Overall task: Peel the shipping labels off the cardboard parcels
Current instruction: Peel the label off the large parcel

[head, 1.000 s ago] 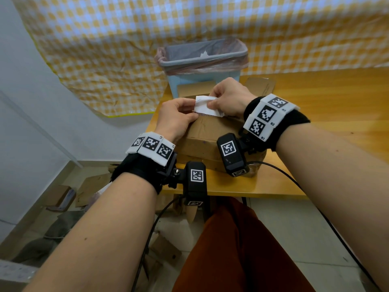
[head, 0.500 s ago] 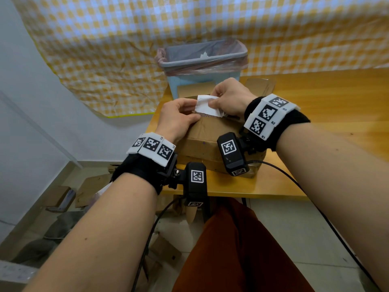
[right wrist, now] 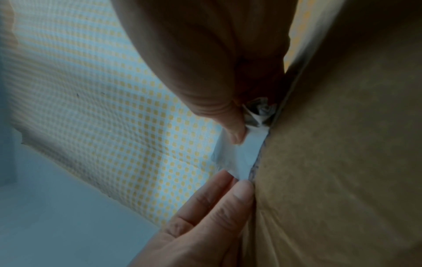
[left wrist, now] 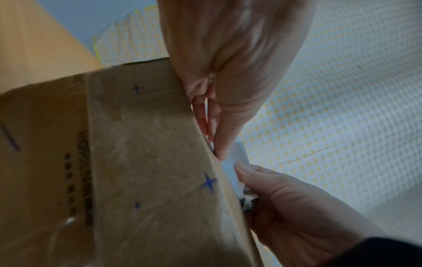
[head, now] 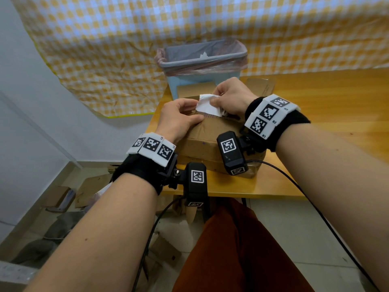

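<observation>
Two hands meet on the box (head: 210, 131) at the worktop's (head: 315, 106) left edge: right hand (head: 230, 98) pinching the half-lifted label (head: 207, 106), left hand (head: 179, 119) pressing flat just beside its stuck edge.

Right wrist band (head: 271, 115) — tags marked "R1", "R2". Cardboard parcel (left wrist: 146, 162) side — dark print, partly legible, "HORIEN…"; blue star marks beside it. Remaining print too blurred to read.

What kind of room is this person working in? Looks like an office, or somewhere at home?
Probably a plain makeshift workroom, not a fitted office. A checked cloth is hung over the wall, a lined waste bin stands on the wooden table, and cardboard scraps litter the tiled floor.
</observation>
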